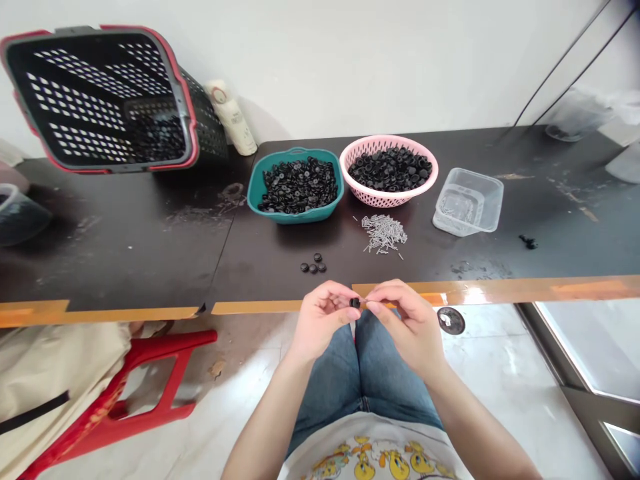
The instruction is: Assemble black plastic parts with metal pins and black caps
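Note:
Just above my knees, my left hand (pixel 323 317) and my right hand (pixel 405 327) meet at the table's front edge. Their fingertips pinch a small black disc (pixel 355 303) between them. A thin pale sliver beside it is too small to identify. Ahead lie a loose group of several matching black discs (pixel 313 266) and a heap of small metal screws or pins (pixel 384 233). Behind these, a teal basin (pixel 296 218) and a pink perforated basket (pixel 387 141) both hold many black discs.
A clear plastic box (pixel 467 201) stands on the black table (pixel 150 260), whose front edge has orange tape. A black-and-red basket (pixel 100 100) tilts at the back left, beside a white bottle (pixel 231 118). A red stool (pixel 120 393) stands below left.

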Motion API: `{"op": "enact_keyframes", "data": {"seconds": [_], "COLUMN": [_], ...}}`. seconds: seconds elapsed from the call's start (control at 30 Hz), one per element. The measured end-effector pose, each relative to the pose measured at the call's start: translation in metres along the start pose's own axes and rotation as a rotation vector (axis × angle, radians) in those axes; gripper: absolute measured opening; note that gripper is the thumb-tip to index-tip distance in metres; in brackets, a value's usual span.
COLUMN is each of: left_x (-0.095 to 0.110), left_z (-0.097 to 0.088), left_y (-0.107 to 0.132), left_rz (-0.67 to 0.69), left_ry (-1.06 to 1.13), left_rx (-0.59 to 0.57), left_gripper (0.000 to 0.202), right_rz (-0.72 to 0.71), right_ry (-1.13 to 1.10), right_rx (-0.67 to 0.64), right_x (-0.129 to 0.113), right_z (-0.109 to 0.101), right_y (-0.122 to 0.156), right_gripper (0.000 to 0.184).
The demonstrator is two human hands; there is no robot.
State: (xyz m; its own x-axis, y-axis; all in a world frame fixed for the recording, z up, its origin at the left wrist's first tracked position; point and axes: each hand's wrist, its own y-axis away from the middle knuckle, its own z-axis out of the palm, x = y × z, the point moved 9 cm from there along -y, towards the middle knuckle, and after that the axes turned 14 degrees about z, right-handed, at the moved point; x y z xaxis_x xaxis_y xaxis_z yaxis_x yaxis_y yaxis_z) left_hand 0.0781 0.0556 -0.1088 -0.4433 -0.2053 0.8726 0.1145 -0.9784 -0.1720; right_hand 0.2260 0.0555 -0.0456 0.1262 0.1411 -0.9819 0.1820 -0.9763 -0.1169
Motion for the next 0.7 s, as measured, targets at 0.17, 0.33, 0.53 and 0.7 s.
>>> {"op": "enact_keyframes", "data": {"seconds": [0.17, 0.33, 0.53, 0.7], "left_x": [0.001, 0.003, -0.002, 0.009], "left_z": [0.005, 0.005, 0.003, 0.007], "left_y": [0.003, 0.005, 0.009, 0.009], "left_rz": [0.003, 0.032, 0.021, 0.083], "left_ry": [0.006, -0.04, -0.042, -0.069], "left_rx": [0.012, 0.047, 0.093, 0.098], "left_gripper": [0.029, 0.029, 0.033, 0.027], "right_rz": [-0.048, -0.099, -0.094, -0.117], "right_ry": [0.064, 0.138, 0.238, 0.371], "right_rx": [-0.019, -0.053, -0.055, -0.122], "right_x": [-0.005, -0.011, -0.013, -0.022], "right_z": [0.0, 0.002, 0.001, 0.001], "right_y": [0.002, 0.005, 0.004, 0.003], "right_gripper": [0.013, 0.012, 0.009, 0.009]}}
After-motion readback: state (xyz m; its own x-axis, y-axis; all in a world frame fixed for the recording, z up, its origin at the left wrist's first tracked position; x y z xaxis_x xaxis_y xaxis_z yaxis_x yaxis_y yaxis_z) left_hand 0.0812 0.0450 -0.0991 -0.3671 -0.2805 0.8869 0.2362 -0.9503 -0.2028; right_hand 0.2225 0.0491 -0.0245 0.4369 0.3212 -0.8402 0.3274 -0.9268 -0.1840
